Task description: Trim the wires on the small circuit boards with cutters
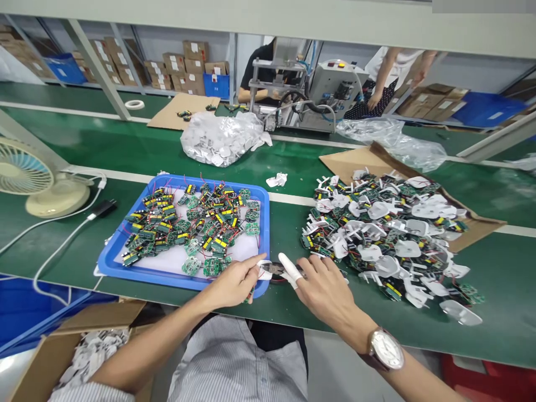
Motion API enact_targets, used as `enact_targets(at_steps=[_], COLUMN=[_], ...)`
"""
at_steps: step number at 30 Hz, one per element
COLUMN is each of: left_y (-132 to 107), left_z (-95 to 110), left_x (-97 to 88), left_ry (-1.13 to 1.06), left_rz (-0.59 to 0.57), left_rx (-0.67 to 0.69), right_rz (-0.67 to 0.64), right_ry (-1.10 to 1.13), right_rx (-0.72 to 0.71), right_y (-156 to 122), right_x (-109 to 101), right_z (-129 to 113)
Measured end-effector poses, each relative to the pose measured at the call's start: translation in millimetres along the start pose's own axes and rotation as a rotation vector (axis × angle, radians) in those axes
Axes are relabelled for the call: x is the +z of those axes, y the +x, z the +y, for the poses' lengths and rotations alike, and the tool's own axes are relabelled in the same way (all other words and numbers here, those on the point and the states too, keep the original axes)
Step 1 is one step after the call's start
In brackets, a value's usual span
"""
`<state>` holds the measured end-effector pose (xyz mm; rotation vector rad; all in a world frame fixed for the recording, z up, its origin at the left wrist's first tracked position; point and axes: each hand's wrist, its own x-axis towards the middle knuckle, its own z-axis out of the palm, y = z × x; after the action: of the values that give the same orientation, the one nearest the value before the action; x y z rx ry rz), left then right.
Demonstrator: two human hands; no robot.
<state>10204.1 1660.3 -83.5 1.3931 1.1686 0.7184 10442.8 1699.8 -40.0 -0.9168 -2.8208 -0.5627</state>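
Observation:
My left hand [234, 282] is closed over the front right corner of the blue tray, pinching a white plastic piece [264, 271]. A bit of green circuit board [250, 296] shows below those fingers. My right hand [324, 285], with white covers on the thumb and perhaps a finger, is wrapped round a pair of pliers [275, 269]. The jaws point left and meet the white piece; their exact bite is too small to make out. Circuit boards with yellow parts and red wires lie in the blue tray [264, 223].
At right, white plastic pieces with circuit boards [377, 234] are heaped on cardboard [473, 223]. Behind the tray lie a bag of white pieces [226, 139] and a scrap [277, 180]. A fan [54, 190] and cables stand left. Two people are across the bench near a machine [330, 95].

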Motion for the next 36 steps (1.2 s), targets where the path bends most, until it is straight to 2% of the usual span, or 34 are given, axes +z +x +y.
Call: enact_targets(at_steps=[4,9,14,18,20,23,26,30,36], left_y=[-0.6,-0.8,1.0,2.2,2.0,1.4,1.0,1.1,1.5], left_z=[2.3,3.4,2.1,0.1,-1.4,-3.1,-2.8,-2.0,-4.8], left_x=[-0.1,0.4,1.5,2.1,2.0,1.6,1.9,3.5,5.2], left_ry=[0.020,-0.005,-0.025,-0.017,-0.042,-0.093,-0.107,-0.110,-0.136], left_rz=[0.000,0.027,0.046,0.034,0.036,0.051,0.054,0.056,0.072], left_rx=[0.010,0.003,-0.035,0.003,0.009,-0.010,-0.020,-0.009,-0.022], right_rz=[-0.007,0.021,-0.006,-0.078,-0.066,0.018,0.107,0.121,0.165], right_ry=[0.026,0.206,0.551,0.948,1.044,0.928,0.532,0.115,-0.067], right_rx=[0.005,0.050,0.169,0.313,0.342,0.357,0.255,0.131,0.062], right_y=[1.1,-0.9,-3.5,1.4,4.3,4.7,0.7,-3.6,-4.0], right_x=[0.9,17.8,30.9,32.0,30.1,23.8,14.8,3.3,-5.0], right_z=[0.7,5.2,3.8,-4.8,-7.5,-4.4,2.0,1.7,-7.4])
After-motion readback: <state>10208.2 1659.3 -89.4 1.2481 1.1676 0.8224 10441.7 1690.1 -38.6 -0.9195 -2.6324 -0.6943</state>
